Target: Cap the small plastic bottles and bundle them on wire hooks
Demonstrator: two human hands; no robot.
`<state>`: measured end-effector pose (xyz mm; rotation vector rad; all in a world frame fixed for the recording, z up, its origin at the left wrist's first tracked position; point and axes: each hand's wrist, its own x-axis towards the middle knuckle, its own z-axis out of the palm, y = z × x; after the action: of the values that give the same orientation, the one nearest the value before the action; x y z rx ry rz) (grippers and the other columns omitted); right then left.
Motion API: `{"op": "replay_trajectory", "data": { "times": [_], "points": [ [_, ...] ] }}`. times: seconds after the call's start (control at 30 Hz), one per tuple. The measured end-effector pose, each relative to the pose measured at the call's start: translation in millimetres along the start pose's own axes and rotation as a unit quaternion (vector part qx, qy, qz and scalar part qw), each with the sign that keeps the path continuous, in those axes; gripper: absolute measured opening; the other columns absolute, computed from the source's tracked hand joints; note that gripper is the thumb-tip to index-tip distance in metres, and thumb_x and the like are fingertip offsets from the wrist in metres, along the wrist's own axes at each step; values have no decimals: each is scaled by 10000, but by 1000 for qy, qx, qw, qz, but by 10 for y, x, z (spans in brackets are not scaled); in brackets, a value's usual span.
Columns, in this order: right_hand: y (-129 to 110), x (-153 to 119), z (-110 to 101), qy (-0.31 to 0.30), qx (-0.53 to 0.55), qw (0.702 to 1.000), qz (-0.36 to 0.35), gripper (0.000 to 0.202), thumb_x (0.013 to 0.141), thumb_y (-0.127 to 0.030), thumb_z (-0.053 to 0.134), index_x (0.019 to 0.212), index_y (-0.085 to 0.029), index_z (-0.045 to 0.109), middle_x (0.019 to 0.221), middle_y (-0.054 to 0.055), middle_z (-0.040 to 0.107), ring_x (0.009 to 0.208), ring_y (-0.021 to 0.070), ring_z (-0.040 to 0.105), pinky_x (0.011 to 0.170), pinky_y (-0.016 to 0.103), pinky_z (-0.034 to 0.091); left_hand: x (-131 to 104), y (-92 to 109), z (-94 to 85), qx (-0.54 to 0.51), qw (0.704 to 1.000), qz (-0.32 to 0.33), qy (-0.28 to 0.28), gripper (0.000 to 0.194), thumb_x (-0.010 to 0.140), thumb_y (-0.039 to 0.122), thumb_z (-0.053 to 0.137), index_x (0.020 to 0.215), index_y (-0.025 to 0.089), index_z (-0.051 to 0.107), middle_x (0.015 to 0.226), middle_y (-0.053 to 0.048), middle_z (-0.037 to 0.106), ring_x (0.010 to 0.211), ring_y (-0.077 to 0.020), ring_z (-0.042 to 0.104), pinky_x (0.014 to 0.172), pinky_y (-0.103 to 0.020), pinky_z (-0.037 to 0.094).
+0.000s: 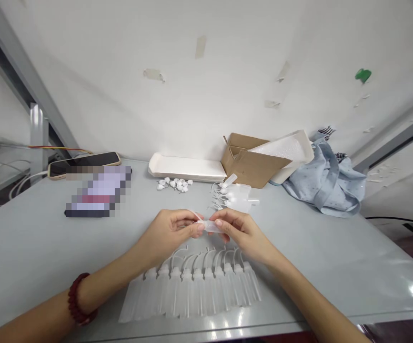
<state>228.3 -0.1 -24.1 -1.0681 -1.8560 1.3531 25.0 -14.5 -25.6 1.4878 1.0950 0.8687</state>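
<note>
Between my hands, above the middle of the grey table (138, 243), is a small translucent bottle (213, 226). The fingers of my left hand (170, 231) pinch its white cap end, where a thin strap shows. My right hand (240, 232) grips the body from the other side. Below them lies a row of several translucent bottles (192, 293), side by side with thin curved straps at their tops. Behind my right hand is a loose pile of more translucent bottles (238, 194). Several small white caps (176, 184) are heaped behind my left hand.
An open cardboard box (258, 166) stands at the back, a white tray (285, 147) leaning in it. A long white tray (188, 166) lies left of it. A light blue cloth bag (329, 178) sits right. Phones (63, 167) and a cable are on the left.
</note>
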Motion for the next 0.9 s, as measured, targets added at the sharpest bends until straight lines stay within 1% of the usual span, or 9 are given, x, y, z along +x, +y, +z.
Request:
{"op": "replay_trajectory", "data": {
  "times": [0.1, 0.17, 0.33, 0.4, 0.5, 0.63, 0.7, 0.77, 0.9],
  "points": [
    [-2, -1, 14, 13, 0, 1000, -1, 234, 887, -390, 495, 921, -185, 601, 678, -6, 539, 540, 100, 450, 507, 231, 338, 3, 16, -19, 10, 998, -41, -42, 289, 834, 390, 527, 718, 160, 656, 616, -4, 645, 576, -149, 621, 578, -251, 505],
    [2, 1, 30, 8, 5, 1000, -1, 235, 885, -392, 497, 914, -183, 602, 688, -1, 557, 533, 97, 446, 503, 230, 337, -7, 18, -23, 26, 998, -32, -51, 296, 843, 376, 512, 685, 161, 640, 569, 8, 605, 511, -132, 582, 502, -228, 472],
    [22, 15, 61, -18, 51, 999, -7, 246, 896, -382, 482, 922, -167, 599, 726, 20, 617, 513, 87, 432, 511, 231, 345, -41, 15, -3, 150, 982, 113, -13, 176, 829, 251, 521, 810, 195, 686, 677, -12, 648, 622, -156, 589, 589, -245, 469],
    [27, 19, 66, -20, 67, 998, -7, 257, 891, -391, 487, 914, -162, 601, 718, 18, 618, 503, 84, 431, 514, 233, 352, -49, 25, 3, 182, 973, 139, 2, 175, 822, 247, 528, 846, 210, 697, 742, -23, 678, 673, -172, 599, 626, -259, 469],
    [26, 18, 69, -21, 80, 997, -7, 264, 880, -403, 505, 918, -160, 602, 725, 18, 619, 505, 84, 440, 517, 232, 355, -56, 46, -3, 151, 984, 90, -7, 179, 819, 309, 544, 846, 204, 687, 816, -32, 689, 714, -182, 625, 649, -261, 486],
    [23, 7, 76, -19, 76, 997, 0, 255, 880, -397, 512, 910, -159, 598, 732, 21, 626, 511, 83, 438, 514, 225, 346, -61, 46, -15, 119, 992, -20, -37, 323, 853, 427, 481, 696, 182, 621, 523, 13, 597, 498, -148, 574, 496, -226, 452],
    [38, 5, 82, -21, 75, 997, 0, 256, 884, -398, 507, 908, -160, 599, 729, 19, 622, 512, 81, 432, 508, 220, 337, -60, 36, -10, 140, 989, -25, -50, 348, 867, 414, 456, 642, 183, 587, 449, 26, 549, 440, -136, 531, 452, -215, 412],
    [64, 10, 90, -27, 82, 996, 1, 268, 887, -411, 499, 914, -165, 602, 722, 15, 615, 506, 79, 419, 496, 216, 320, -55, 27, -1, 164, 985, 17, -46, 285, 864, 347, 469, 680, 182, 611, 516, 13, 581, 482, -137, 546, 483, -217, 421],
    [111, 29, 98, -32, 101, 994, 14, 293, 880, -442, 498, 920, -170, 602, 705, 12, 617, 488, 76, 389, 477, 211, 289, -41, 10, 2, 208, 967, 146, -24, 215, 847, 226, 479, 782, 197, 681, 712, -28, 648, 645, -160, 590, 609, -243, 453]
  ]
}}
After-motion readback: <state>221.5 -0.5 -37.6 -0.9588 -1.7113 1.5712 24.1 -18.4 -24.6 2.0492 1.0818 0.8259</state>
